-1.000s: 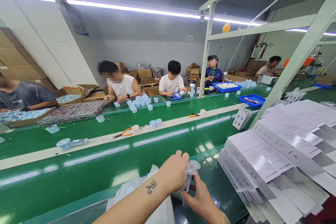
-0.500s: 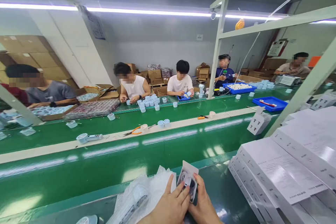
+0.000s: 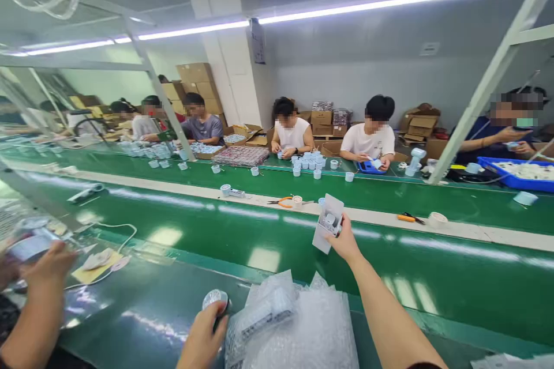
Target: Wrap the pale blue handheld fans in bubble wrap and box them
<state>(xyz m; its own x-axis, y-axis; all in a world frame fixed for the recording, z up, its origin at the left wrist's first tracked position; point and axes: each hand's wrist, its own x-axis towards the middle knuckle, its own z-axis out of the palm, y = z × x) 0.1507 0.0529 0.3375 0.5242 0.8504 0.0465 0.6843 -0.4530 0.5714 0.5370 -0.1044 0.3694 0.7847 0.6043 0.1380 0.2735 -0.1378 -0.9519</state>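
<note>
My right hand (image 3: 346, 239) holds a small white carton (image 3: 330, 214) over the green conveyor belt, gripping its right side. The carton's flap stands open and a pale part shows inside. On the near bench, my left hand (image 3: 203, 331) has its thumb and fingers curled around a device with a round, pale-blue head (image 3: 215, 298); most of its body is hidden by the hand. Just right of that hand, another pale-blue device in bubble wrap (image 3: 270, 311) lies on a stack of bubble-wrap bags (image 3: 318, 328).
At the left edge a co-worker's hands (image 3: 47, 268) handle a pale-blue device. Orange-handled pliers (image 3: 283, 202) and an orange-handled tool (image 3: 409, 218) lie on the belt's pale strip. Several co-workers sit across. A slanted metal post (image 3: 474, 81) rises at right.
The view has swung left. My hands, both at the carton before, are now apart: the right has carried it out over the belt, the left has gone to the round-headed device.
</note>
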